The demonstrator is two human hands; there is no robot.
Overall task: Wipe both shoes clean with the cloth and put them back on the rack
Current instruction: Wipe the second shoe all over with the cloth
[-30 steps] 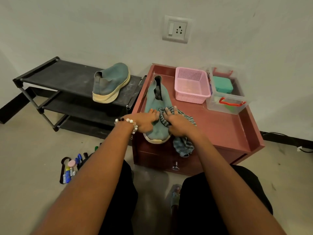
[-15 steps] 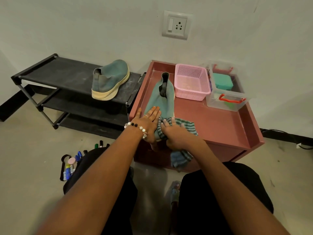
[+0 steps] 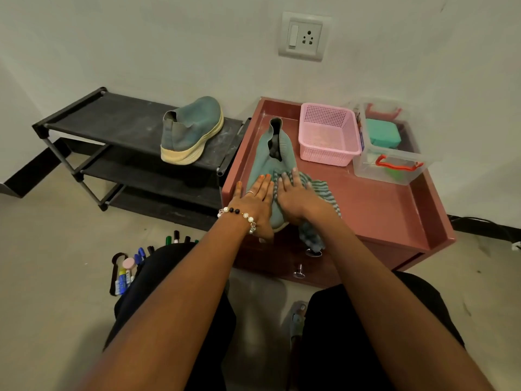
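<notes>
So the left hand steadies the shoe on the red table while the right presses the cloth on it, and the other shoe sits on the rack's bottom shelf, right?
Not quite: the other shoe sits on the top shelf of the rack, as the head view shows. The rest holds: left hand steadies the shoe on the red table, right hand presses the cloth.

Both arms reach forward, forearms bare. The left hand point(image 3: 255, 203) lies flat with fingers straight, a beaded bracelet on its wrist. The right hand point(image 3: 293, 196) presses palm-down beside it, fingers extended.
</notes>
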